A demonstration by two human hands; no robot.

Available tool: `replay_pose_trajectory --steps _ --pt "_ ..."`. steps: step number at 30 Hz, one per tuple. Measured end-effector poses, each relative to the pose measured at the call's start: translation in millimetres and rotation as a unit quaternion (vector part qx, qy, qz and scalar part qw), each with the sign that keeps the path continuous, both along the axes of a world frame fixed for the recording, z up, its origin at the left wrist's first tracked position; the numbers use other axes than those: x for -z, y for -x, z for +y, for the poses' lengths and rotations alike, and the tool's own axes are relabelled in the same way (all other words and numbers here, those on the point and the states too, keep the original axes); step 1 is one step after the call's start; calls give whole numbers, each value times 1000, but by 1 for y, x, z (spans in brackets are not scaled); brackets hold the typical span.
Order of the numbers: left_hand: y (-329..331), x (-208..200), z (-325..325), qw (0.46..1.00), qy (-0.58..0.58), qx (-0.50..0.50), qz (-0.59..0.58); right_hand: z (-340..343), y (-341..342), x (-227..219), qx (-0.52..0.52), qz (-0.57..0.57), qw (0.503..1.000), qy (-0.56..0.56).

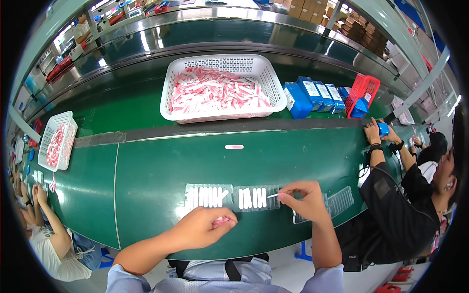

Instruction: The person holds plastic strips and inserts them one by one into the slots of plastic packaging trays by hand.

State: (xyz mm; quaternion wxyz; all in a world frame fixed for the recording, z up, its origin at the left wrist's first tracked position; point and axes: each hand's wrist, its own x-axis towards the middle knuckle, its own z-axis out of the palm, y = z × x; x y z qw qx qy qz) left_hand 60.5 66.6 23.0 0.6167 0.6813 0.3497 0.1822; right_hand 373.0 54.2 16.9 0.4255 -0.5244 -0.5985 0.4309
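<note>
My left hand [207, 227] is closed around several small pink-and-white sticks [222, 221], just in front of a clear plastic tray [229, 187]. White sticks [209, 197] lie side by side in that tray, one of them slanted. Directly to its right, a second clear tray [276, 189] holds several more white sticks [260, 197]. Above this tray's right end, my right hand [307, 199] pinches one thin white stick [273, 196] between thumb and fingertips. Partly behind my right wrist are more clear ribbed trays [340, 201] with no sticks visible in them.
Beyond the trays lies a single pink stick [234, 147]. A white basket [223, 117] heaped with pink-and-white sticks stands farther back, beside blue packs [312, 95] and a red basket [362, 95]. A smaller white basket [68, 141] is at left. Co-workers sit on both sides.
</note>
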Motion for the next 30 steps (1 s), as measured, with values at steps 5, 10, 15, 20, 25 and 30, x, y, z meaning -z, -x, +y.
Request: replay_pose_trajectory --steps 5,10,15,20,25,30 --pt "-30 -12 16 911 -359 66 192 25 -8 -14 -94 -116 988 38" --pt "-42 0 24 864 -429 105 241 35 13 -10 -75 -283 956 -16" --pt "-40 2 20 859 -436 133 233 34 1 -5 -185 -272 944 -27" --pt "-40 1 21 881 -420 70 205 34 4 3 -103 -215 971 -29" --pt "-22 3 26 951 282 16 -130 24 17 -17 -57 -160 983 -75" --pt "-13 0 17 851 480 11 -212 11 44 -44 -120 -178 962 -171"
